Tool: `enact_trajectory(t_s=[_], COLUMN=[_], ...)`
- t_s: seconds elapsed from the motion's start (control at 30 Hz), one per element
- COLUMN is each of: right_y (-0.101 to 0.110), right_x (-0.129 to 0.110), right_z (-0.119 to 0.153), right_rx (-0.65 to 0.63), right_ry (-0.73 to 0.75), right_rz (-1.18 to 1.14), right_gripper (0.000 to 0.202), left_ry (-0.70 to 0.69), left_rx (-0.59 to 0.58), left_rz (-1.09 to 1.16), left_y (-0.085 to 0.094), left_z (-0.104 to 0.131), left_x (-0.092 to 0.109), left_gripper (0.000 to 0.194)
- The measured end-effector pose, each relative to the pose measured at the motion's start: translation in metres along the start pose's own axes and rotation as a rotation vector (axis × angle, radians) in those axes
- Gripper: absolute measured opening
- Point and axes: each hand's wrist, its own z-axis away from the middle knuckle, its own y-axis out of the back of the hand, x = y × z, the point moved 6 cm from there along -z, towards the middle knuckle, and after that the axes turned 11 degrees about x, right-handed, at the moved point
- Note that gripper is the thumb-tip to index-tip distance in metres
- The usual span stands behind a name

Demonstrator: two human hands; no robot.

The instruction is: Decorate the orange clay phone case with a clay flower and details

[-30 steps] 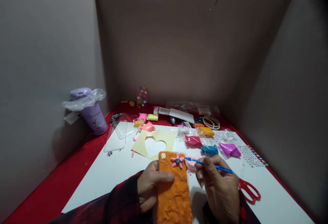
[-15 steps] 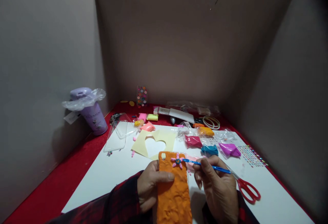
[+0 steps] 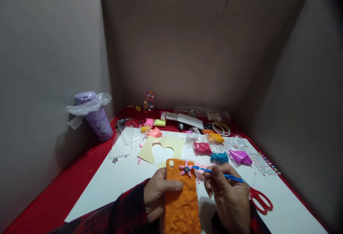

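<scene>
An orange clay-covered phone case [image 3: 181, 205] stands tilted toward me, gripped along its left side by my left hand [image 3: 158, 193], the thumb lying across its front. Near its top right sits a pink clay flower [image 3: 185, 169] with a blue centre, and a small cut-out shows at the top left corner. My right hand [image 3: 227, 194] pinches a blue modelling tool [image 3: 227, 176] like a pen. The tool's tip is at the flower's right petal; whether it touches, I cannot tell.
Red-handled scissors [image 3: 261, 200] lie right of my right hand. Ahead are a yellow paper with a heart-shaped hole [image 3: 146, 150], bagged clay packs [image 3: 202, 148], clear phone cases [image 3: 122, 146] and a gem sheet [image 3: 264, 164]. A purple tumbler [image 3: 100, 123] stands at the left.
The blue tool and my right hand have shifted slightly right, drawing the tip away from the flower's centre. My left hand and the phone case hold nearly still.
</scene>
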Motion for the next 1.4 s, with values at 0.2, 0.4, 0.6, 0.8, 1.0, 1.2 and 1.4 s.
enact_trajectory(t_s=[0.2,0.4,0.6,0.8,1.0,1.2,1.4], right_y=[-0.0012,-0.0019,-0.0007,0.0015,0.0011,-0.0006,0.0024], right_x=[0.0,0.0001,-0.0001,0.0009,0.0004,-0.0022,-0.0046], right_z=[-0.0001,0.0001,0.0004,0.0016,0.0003,0.0006,-0.0037], right_rx=[0.01,0.004,-0.025,-0.021,-0.022,-0.022,0.012], right_ry=[0.0,-0.008,0.018,-0.002,0.008,0.021,0.004], right_rz=[0.004,0.011,0.017,0.002,-0.002,0.002,-0.046], right_gripper=[0.032,0.031,0.03,0.03,0.03,0.03,0.031], left_ry=[-0.005,-0.012,-0.004,0.007,0.0,-0.016,0.004], left_rx=[0.0,-0.014,0.01,0.0,0.001,-0.025,-0.02], left_rz=[-0.003,-0.012,-0.029,-0.014,-0.01,-0.008,0.007], left_y=[-0.0014,-0.0013,0.0008,0.0,0.0008,-0.0022,-0.0021], left_z=[-0.0006,0.0004,0.0002,-0.0001,0.0,-0.0001,0.0001], left_x=[0.0014,0.0014,0.0008,0.0004,-0.0003,0.0009,0.0004], left_gripper=[0.04,0.039,0.04,0.04,0.04,0.039,0.039])
